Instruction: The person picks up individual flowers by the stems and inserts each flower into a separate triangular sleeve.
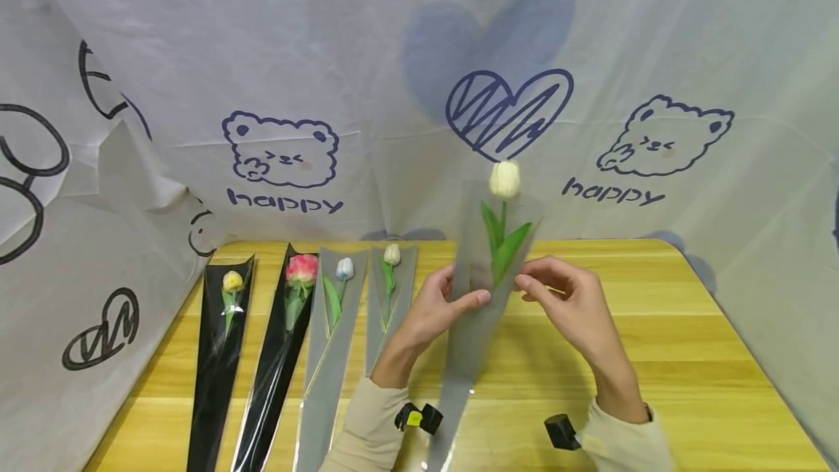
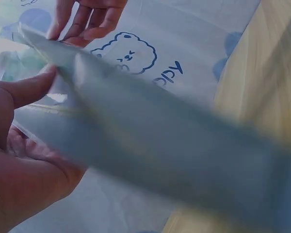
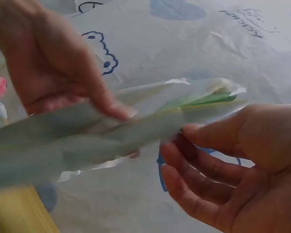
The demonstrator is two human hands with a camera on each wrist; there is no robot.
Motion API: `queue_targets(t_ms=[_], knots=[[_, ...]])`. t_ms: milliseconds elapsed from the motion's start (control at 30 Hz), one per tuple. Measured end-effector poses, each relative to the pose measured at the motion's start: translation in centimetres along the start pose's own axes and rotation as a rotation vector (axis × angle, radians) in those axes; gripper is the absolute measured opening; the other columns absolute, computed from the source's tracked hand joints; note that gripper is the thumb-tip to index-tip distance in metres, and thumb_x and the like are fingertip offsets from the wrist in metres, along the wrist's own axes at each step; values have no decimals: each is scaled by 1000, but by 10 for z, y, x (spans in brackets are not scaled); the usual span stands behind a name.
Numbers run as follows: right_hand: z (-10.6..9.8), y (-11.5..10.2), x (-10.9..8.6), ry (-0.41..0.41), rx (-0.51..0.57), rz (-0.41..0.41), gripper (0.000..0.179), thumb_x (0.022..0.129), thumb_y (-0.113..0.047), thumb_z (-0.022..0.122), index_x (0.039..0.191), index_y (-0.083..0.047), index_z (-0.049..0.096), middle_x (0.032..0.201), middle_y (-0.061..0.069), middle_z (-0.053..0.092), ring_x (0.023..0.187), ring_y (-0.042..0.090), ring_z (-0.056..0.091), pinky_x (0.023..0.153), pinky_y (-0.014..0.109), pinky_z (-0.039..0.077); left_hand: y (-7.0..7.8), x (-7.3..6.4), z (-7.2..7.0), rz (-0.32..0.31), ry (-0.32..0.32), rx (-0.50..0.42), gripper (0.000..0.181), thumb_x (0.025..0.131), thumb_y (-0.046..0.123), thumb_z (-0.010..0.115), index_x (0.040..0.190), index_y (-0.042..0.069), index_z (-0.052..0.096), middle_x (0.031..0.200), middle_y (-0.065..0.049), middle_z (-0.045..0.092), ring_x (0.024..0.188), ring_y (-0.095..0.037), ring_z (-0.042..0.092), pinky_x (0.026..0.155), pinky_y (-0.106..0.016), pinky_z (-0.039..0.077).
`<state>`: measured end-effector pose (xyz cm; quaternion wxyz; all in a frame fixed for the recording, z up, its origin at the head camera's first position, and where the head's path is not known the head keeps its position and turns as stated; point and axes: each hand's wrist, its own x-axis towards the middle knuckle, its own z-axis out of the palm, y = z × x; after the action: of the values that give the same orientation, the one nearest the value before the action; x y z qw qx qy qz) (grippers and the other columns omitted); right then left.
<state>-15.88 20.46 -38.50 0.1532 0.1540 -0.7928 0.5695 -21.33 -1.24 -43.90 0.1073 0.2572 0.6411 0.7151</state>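
A white artificial tulip (image 1: 505,179) with green leaves (image 1: 507,250) stands in a grey, partly see-through flower sleeve (image 1: 475,333). Its bloom shows at the sleeve's wide upper end, and the narrow end points down toward the table. My left hand (image 1: 435,308) grips the sleeve around its middle, thumb across the front. On the other side, my right hand (image 1: 570,297) pinches the sleeve's edge between thumb and forefinger, just below the leaves. The right wrist view shows this right hand (image 3: 233,165) at the edge, its other fingers loosely bent.
Left of the hands lie several wrapped flowers: a yellow one (image 1: 232,282) and a pink one (image 1: 302,269) in black sleeves, a pale blue tulip (image 1: 344,269) and a white tulip (image 1: 392,255) in grey ones. A printed cloth (image 1: 367,57) hangs behind the wooden table (image 1: 682,384).
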Motion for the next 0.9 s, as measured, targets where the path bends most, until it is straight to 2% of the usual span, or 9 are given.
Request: queue_targets(t_ms=[100,167,233,333,467,567,667,767,900], knots=[[2,0,1,68,-8,-1,9,97,0,69,103,6,72,96,18,70,82,15,70,73,30,60,1,0,-1,-3,1,-41,39,104,8,60,138,-9,53,113,-16,69,99,-13,66,86,-34,56],[2,0,1,113,-11,-4,9,97,1,68,103,7,71,97,19,70,82,12,69,72,30,60,1,0,-1,-3,15,-99,33,106,5,55,134,-12,52,106,-12,69,96,-14,66,88,-41,57],[2,1,1,144,-8,-7,8,96,2,69,102,8,71,97,19,70,81,12,69,71,30,60,1,1,-1,3,42,-158,25,106,1,53,127,-12,54,99,-9,67,95,-15,67,89,-49,57],[1,1,1,160,-11,-17,8,96,2,69,103,7,72,97,18,70,82,12,68,70,29,60,2,2,1,21,102,-192,12,104,-4,54,113,-10,58,95,-6,65,91,-17,67,85,-51,58],[2,-3,0,171,-31,-44,8,95,2,70,102,5,73,98,16,72,82,11,69,70,28,60,6,2,4,85,185,-161,11,100,-3,62,106,-13,61,96,-6,62,86,-18,65,77,-37,60],[5,-7,-1,215,-58,-71,9,95,1,72,103,4,75,97,14,74,82,8,70,69,26,59,11,2,5,146,239,-116,15,98,-4,65,104,-16,62,93,-4,63,82,-17,64,72,-30,59],[6,-9,-1,262,-54,-95,11,94,2,72,104,4,75,98,16,74,82,8,71,69,25,59,17,2,7,186,290,-75,13,95,-7,66,102,-17,63,89,-4,65,79,-15,64,70,-28,58],[5,-8,-1,232,-18,-102,18,93,6,71,111,6,73,101,18,73,84,9,71,71,26,59,22,2,8,221,335,-65,11,94,-9,66,101,-17,65,89,-6,67,76,-14,64,69,-27,57],[4,-4,-1,106,35,-83,35,92,14,66,127,7,65,104,23,68,88,12,70,74,27,59,27,4,9,258,377,-81,11,95,-8,67,101,-17,66,87,-6,67,74,-14,64,68,-27,57]])
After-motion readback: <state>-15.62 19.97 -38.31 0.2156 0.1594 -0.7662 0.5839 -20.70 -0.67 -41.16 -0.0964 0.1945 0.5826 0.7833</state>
